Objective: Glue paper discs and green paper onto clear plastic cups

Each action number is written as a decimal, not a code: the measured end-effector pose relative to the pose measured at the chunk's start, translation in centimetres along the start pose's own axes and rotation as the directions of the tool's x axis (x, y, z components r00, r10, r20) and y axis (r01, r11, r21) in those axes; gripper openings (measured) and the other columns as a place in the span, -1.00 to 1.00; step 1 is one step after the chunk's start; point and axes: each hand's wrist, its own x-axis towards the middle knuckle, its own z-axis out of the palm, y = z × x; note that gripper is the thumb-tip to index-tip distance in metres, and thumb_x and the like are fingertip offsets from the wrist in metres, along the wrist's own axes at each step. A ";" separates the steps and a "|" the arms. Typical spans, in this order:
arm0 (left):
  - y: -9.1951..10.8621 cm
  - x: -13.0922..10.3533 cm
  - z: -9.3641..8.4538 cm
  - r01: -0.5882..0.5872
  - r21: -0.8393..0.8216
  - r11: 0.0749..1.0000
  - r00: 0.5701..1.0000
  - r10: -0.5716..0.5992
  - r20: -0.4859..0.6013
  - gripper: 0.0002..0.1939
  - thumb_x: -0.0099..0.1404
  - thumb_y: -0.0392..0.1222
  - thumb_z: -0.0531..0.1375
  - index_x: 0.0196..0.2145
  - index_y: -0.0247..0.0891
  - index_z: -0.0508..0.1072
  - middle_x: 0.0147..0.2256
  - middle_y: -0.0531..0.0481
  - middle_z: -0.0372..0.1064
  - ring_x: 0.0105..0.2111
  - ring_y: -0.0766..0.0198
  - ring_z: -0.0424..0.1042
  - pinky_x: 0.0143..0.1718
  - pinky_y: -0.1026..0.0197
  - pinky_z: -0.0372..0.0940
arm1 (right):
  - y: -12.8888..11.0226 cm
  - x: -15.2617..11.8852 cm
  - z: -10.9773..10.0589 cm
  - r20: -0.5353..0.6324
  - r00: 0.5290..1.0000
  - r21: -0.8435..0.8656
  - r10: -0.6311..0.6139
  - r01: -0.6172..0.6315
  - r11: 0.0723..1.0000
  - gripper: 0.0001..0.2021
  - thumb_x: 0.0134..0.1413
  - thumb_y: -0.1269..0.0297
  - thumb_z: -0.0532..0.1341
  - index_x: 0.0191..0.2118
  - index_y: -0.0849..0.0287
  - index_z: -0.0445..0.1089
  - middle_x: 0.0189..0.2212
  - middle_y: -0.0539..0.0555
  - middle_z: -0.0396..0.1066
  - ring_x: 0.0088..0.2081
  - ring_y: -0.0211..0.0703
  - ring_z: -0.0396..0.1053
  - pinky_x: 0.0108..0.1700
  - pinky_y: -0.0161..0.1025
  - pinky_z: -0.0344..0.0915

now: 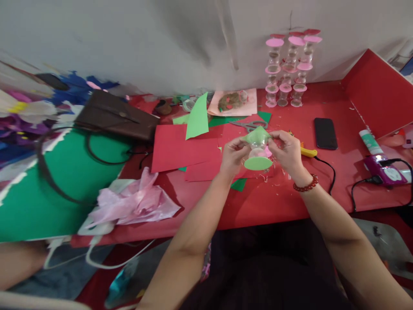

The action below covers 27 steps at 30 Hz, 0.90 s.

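Note:
Above the red table, both my hands pinch a light green paper piece (259, 134) that covers one end of a clear plastic hourglass shape (257, 146). A round green disc (258, 163) caps its other end, nearer me. My left hand (235, 154) grips the paper's left corner between thumb and fingers. On the opposite corner, my right hand (285, 148) does the same; a red bead bracelet circles that wrist. Just beyond lie grey scissors (250, 125), partly hidden by the paper. A yellow glue gun (309, 152) with a black cord rests right of my right hand.
Red paper sheets (183, 146) and a light green sheet (198, 117) lie left of my hands. Pink-capped hourglass shapes (285, 69) stand stacked at the wall. A black phone (325, 133), purple power socket (387, 170), brown bag (118, 113) and pink plastic bag (135, 200) surround the work area.

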 end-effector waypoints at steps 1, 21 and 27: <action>0.2 0.1 -0.3 -0.018 -0.002 1.000 0.999 0.018 0.034 -0.70 0.16 0.12 0.46 -0.24 -0.07 0.62 -0.34 0.02 0.61 -0.36 0.19 0.60 -0.28 0.08 0.49 | 0.0 0.1 -0.2 0.003 1.000 -0.032 -0.013 0.013 0.999 -0.89 0.13 0.34 0.22 -0.33 0.09 0.51 -0.38 0.00 0.58 -0.32 -0.17 0.49 -0.16 -0.17 0.46; 3.2 0.1 -1.4 -0.316 0.567 0.761 0.945 0.305 0.118 -0.97 0.17 -0.19 0.42 -0.40 -0.04 0.67 -0.41 0.12 0.63 -0.35 0.21 0.53 0.25 -0.11 0.30 | 0.9 0.3 -0.7 0.261 0.944 -0.129 -0.201 0.241 0.962 -0.85 0.13 0.43 0.22 -0.26 0.09 0.53 -0.30 0.05 0.59 -0.24 -0.11 0.51 -0.09 -0.12 0.45; 2.7 -0.2 -1.0 -0.253 0.520 0.816 0.951 0.309 -0.021 -0.94 0.17 -0.12 0.40 -0.39 -0.10 0.68 -0.42 0.07 0.63 -0.29 0.20 0.55 0.16 -0.03 0.38 | 0.3 0.3 -0.4 0.171 0.979 -0.058 -0.109 0.120 0.991 -0.86 0.11 0.39 0.21 -0.31 0.11 0.54 -0.35 0.03 0.61 -0.31 -0.16 0.52 -0.16 -0.18 0.46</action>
